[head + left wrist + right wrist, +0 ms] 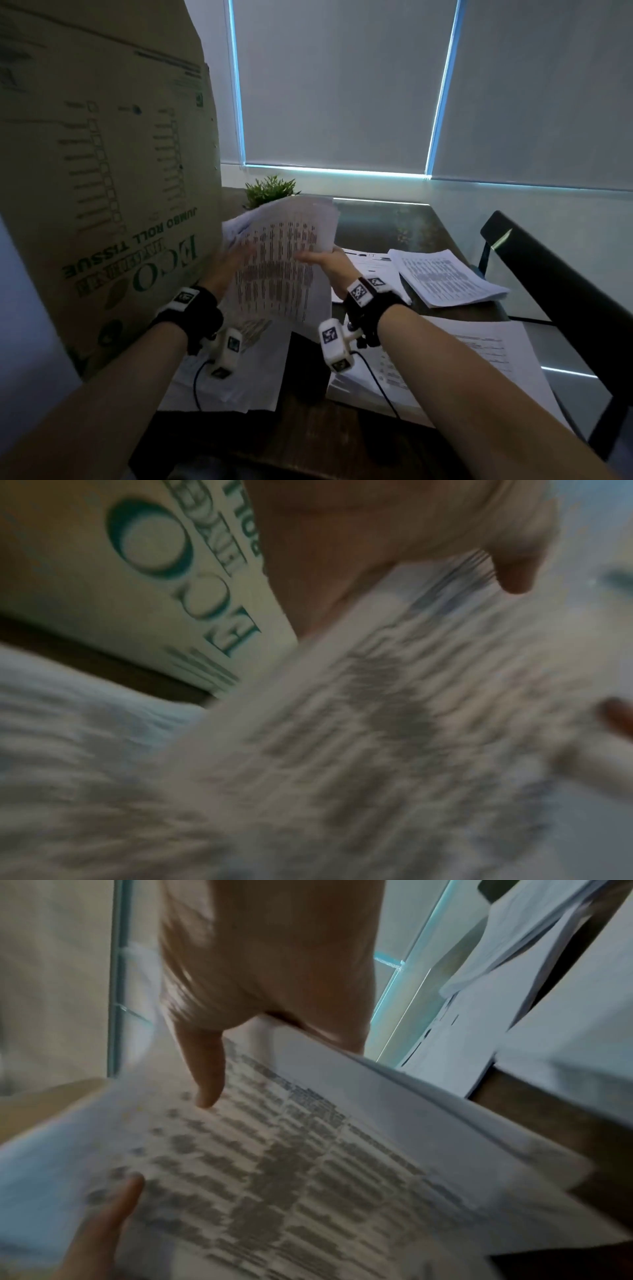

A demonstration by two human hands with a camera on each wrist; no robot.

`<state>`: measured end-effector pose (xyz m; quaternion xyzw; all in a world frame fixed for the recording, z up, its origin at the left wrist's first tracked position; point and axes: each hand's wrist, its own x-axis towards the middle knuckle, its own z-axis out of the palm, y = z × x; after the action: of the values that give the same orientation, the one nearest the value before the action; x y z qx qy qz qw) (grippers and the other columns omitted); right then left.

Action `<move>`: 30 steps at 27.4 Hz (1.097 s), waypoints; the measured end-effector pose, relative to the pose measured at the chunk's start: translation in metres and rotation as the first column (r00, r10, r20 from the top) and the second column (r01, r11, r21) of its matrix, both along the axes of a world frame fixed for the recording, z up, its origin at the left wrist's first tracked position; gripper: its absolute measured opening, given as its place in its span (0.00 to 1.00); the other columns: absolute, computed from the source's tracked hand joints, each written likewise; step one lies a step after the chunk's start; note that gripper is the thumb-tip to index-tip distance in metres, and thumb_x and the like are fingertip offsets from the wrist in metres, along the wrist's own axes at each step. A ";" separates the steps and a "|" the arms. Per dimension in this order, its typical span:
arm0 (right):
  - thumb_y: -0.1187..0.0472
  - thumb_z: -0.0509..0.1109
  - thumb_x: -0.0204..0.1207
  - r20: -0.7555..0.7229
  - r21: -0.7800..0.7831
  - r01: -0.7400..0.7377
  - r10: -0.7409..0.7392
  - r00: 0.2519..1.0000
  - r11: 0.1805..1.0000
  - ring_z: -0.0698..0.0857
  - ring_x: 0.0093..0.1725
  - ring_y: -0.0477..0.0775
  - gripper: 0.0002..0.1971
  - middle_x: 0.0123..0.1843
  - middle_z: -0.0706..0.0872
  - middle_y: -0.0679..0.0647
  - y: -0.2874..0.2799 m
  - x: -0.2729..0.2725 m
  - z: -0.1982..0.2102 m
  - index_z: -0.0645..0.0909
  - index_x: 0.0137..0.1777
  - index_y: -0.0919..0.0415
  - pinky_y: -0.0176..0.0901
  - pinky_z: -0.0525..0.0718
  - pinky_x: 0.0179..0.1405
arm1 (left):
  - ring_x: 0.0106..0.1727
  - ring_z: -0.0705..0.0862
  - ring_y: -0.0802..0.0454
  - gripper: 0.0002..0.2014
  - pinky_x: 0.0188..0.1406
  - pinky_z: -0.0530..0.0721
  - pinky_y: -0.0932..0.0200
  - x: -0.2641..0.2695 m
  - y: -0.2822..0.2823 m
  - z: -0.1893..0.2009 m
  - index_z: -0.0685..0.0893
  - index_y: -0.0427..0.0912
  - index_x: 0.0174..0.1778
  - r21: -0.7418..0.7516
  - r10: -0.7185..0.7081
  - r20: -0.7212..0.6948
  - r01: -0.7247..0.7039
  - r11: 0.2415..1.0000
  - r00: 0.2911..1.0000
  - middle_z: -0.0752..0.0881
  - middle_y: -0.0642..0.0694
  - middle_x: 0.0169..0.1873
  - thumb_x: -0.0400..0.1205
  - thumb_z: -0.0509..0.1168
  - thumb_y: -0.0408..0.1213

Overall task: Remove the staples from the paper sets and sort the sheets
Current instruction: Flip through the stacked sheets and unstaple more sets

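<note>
Over the dark table (394,222), both hands, the left hand (228,265) and the right hand (327,263), hold up a thin, floppy paper set (277,260), best pinched by its edges so it won't bend.

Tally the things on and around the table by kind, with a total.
Paper sets held up in the hands: 1
Paper piles lying on the table: 4
Cardboard box: 1
Potted plant: 1
Black chair: 1
Total: 8
</note>
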<state>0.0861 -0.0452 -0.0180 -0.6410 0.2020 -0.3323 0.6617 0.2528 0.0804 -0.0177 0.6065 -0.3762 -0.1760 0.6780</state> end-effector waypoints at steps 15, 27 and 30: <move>0.61 0.77 0.76 0.163 0.427 0.193 -0.285 0.944 0.883 0.86 0.61 0.72 0.19 0.60 0.87 0.70 -0.011 0.015 0.015 0.80 0.64 0.70 0.73 0.81 0.65 | 0.58 0.83 0.47 0.29 0.61 0.81 0.50 0.021 -0.003 -0.023 0.80 0.44 0.68 0.124 0.039 -0.310 0.000 0.992 0.950 0.85 0.45 0.60 0.73 0.75 0.53; 0.80 0.75 0.70 -0.027 0.009 0.161 -0.161 0.987 0.987 0.88 0.49 0.60 0.14 0.48 0.89 0.59 -0.032 -0.023 -0.001 0.85 0.53 0.68 0.55 0.88 0.56 | 0.56 0.88 0.42 0.12 0.58 0.84 0.40 0.050 0.030 0.004 0.86 0.48 0.58 -0.014 0.038 0.013 -0.038 0.999 0.999 0.89 0.44 0.55 0.79 0.71 0.43; 0.78 0.75 0.70 -0.050 0.018 0.121 -0.120 0.992 0.992 0.89 0.50 0.61 0.14 0.50 0.89 0.61 -0.030 -0.021 -0.014 0.84 0.55 0.67 0.49 0.91 0.50 | 0.54 0.87 0.43 0.12 0.56 0.85 0.42 0.035 0.040 -0.016 0.83 0.47 0.61 0.007 0.093 0.027 -0.093 0.996 0.995 0.88 0.45 0.53 0.82 0.64 0.32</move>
<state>0.0653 -0.0756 -0.0320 -0.6287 0.2598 -0.3538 0.6419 0.2881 0.1206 -0.0333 0.6287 -0.3559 -0.1377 0.6776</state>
